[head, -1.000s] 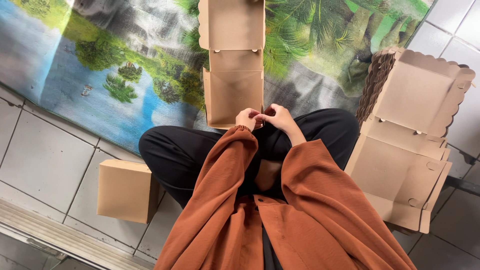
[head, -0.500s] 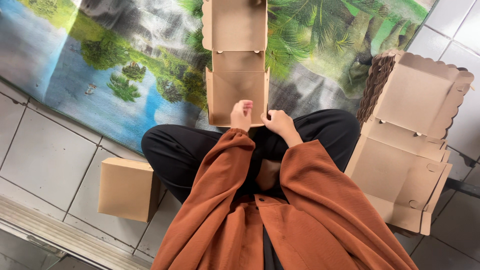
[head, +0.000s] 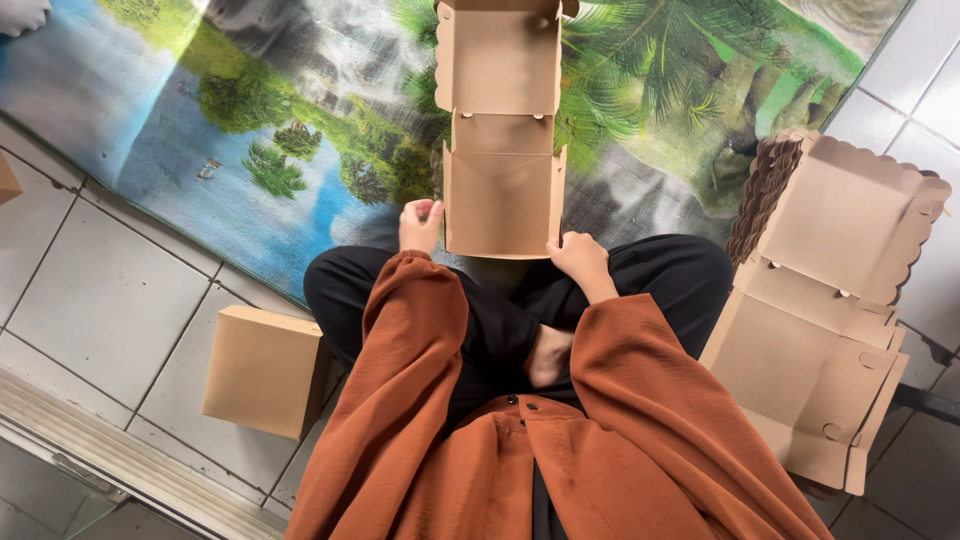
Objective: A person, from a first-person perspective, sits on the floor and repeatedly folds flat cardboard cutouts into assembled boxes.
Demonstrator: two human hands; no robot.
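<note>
Here, your left hand [head: 419, 226] and right hand [head: 577, 258] grasp the open cardboard box [head: 502, 160] lying on the landscape-printed mat [head: 250, 130], grey floor tiles [head: 90, 300] beside that mat.

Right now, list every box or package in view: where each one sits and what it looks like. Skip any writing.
Open cardboard box: on the landscape-print mat ahead of the knees, plain brown, lid flap up; left hand and right hand at its near corners.
Closed box: on the floor tiles by the left knee, brown, squarish.
Stack of unfolded boxes: to the right, brown, scalloped edges, lying open.
</note>
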